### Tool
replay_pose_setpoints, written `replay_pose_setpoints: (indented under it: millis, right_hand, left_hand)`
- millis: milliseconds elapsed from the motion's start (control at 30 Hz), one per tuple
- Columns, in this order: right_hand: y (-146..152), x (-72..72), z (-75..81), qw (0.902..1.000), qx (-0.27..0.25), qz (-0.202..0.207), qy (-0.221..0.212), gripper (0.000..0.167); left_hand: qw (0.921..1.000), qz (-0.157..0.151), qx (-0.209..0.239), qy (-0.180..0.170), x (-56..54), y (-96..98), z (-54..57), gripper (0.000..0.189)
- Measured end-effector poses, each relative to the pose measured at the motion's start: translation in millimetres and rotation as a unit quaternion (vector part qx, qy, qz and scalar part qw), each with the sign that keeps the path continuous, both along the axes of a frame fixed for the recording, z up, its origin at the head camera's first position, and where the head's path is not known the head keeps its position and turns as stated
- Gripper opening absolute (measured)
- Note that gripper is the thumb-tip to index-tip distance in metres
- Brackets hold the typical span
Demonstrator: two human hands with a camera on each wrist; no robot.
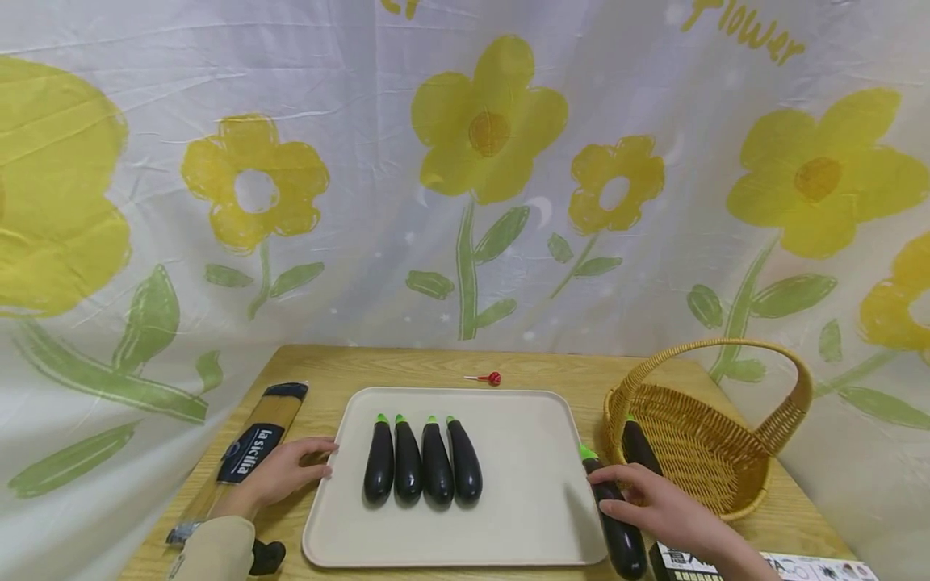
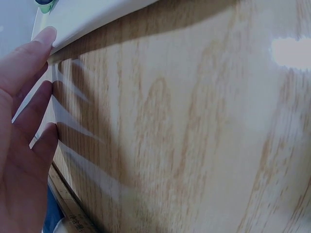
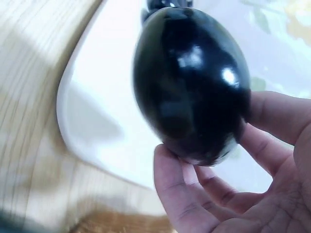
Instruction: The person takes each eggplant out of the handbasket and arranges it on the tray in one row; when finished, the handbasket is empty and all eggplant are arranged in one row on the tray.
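Several dark eggplants (image 1: 423, 468) with green tips lie side by side on the left half of a cream tray (image 1: 538, 484). My right hand (image 1: 643, 504) grips another eggplant (image 1: 616, 528) between thumb and fingers, over the tray's right edge. In the right wrist view that eggplant (image 3: 189, 82) shows its rounded end toward the camera. My left hand (image 1: 294, 468) is at the tray's left rim, fingertips right at the edge, fingers loosely extended. In the left wrist view, the left hand (image 2: 26, 111) has its thumb beside the white tray corner (image 2: 92, 19).
A wicker basket (image 1: 697, 403) with a tall handle stands at the right, with an eggplant (image 1: 639, 445) in it. A pasta pack (image 1: 254, 452) lies left of the tray. Behind the tray is a red lollipop (image 1: 494, 378). A printed box (image 1: 821, 567) sits front right.
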State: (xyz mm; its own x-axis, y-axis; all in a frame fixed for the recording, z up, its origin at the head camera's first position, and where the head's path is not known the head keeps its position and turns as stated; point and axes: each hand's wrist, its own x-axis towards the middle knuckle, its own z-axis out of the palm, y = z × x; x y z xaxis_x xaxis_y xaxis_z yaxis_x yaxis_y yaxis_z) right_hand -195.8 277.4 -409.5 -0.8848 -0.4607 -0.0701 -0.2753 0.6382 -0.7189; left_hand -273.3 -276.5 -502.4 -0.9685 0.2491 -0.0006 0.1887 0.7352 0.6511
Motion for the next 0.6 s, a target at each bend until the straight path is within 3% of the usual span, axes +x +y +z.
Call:
replay_pose_setpoints:
  millis: [167,367,600]
  right_hand:
    - [-25.0,-15.3,-8.9,0.9993,-0.028,-0.01,-0.021,0.033]
    - [-56.0,-43.2,-22.0,0.9968,-0.066,-0.005,-0.044,0.037]
    - [-88.3,-72.5,-34.9,0.9996,-0.028,0.005,-0.005,0.039]
  left_hand:
    - [1.0,0.0,-0.002,0.002,-0.1,0.0,1.0,0.037]
    - [0.9999,0.007,0.005,-0.01,0.8,0.3,1.3,0.037]
    - [1.0,-0.003,0.002,0.0,1.1,0.1,2.4,0.038]
